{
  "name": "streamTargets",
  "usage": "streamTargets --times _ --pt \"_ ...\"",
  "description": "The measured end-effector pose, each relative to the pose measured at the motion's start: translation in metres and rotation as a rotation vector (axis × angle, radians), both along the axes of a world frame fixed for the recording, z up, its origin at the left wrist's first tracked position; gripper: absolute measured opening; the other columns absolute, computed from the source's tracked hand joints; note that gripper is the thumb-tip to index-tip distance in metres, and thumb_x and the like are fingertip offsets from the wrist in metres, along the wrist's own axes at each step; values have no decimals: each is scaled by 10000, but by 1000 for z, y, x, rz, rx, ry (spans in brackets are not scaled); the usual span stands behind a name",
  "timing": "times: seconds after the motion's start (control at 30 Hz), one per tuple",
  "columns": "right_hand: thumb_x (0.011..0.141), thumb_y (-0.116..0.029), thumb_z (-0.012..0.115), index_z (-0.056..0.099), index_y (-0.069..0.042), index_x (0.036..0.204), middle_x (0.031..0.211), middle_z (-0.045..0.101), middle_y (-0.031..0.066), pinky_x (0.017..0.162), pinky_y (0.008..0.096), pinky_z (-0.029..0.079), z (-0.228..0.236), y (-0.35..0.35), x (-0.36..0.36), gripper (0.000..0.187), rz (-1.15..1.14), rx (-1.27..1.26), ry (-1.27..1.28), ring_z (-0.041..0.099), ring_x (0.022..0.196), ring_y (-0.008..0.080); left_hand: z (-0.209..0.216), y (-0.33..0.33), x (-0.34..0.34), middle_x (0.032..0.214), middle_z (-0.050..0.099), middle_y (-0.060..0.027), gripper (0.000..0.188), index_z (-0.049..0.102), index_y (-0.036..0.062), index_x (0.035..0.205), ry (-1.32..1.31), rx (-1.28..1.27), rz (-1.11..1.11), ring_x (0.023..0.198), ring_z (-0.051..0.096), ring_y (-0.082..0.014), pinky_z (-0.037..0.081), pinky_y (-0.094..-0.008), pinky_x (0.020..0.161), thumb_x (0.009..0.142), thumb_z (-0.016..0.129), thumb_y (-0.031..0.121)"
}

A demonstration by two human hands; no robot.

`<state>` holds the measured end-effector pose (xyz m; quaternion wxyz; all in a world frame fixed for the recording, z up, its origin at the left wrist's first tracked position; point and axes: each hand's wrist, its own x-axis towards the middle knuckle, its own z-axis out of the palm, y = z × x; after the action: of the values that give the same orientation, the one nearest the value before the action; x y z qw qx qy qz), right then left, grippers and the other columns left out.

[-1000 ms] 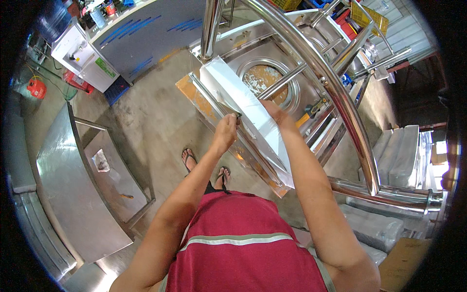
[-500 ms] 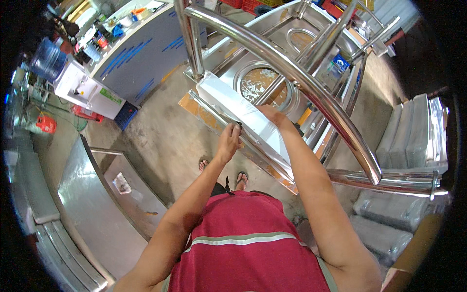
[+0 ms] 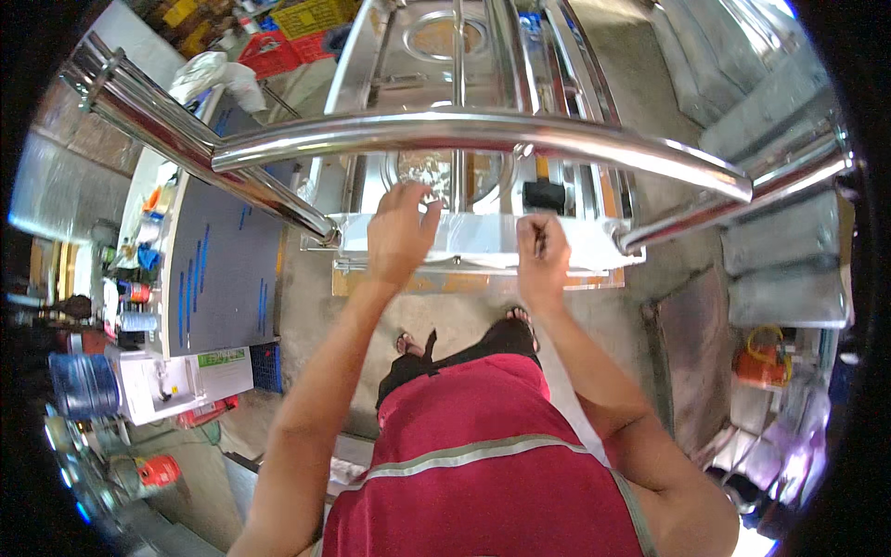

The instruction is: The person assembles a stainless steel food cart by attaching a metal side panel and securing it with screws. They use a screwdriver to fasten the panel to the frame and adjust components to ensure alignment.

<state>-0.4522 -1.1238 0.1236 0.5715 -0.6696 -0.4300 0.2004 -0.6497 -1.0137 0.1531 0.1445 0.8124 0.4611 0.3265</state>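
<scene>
In front of me is a steel cart (image 3: 367, 262) with polished tubes and a pale film-covered front ledge (image 3: 483, 229). My left hand (image 3: 401, 239) is over the ledge's left part, fingers stretched and thumb apart, holding nothing visible. Over the ledge's right part, my right hand (image 3: 544, 260) has its fingers curled together. Something small and dark shows between them, too small to name. Just beyond that hand lies a hammer (image 3: 544, 195) with a black head and a yellow handle. Behind the ledge is a round ringed opening (image 3: 497, 176), partly covered by a tube.
A thick curved steel tube (image 3: 418, 133) crosses above the ledge. Wrapped grey slabs (image 3: 789, 237) are stacked at the right. At the left stand a grey-fronted counter (image 3: 218, 255) and a water dispenser with a blue bottle (image 3: 83, 383). Red and yellow crates (image 3: 311, 20) sit at the back.
My view has turned, so the cart now faces me squarely. My left hand has left the ledge's lower edge and opened above it. My right hand has drawn back toward me, fingers now curled.
</scene>
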Motion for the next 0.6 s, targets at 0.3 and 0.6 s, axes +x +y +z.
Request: streamTargets --times 0.3,0.6 --pt "962 -264 657 682 23 1057 960 734 177 857 380 535 -100 -25 -116 304 -191 -244 377 706 919 301 -52 119 45 1252 679 -172 669 658 -24 1293 293 -1264 -354 1113 649 -243 519 -398 952 965 657 558" --pt "961 -290 657 684 -11 1066 984 735 190 859 442 525 -84 -10 -151 299 -381 -206 473 696 956 370 -70 116 44 1097 753 -66 510 732 3 1206 192 -1405 -468 954 704 -162 561 -330 833 1003 656 465"
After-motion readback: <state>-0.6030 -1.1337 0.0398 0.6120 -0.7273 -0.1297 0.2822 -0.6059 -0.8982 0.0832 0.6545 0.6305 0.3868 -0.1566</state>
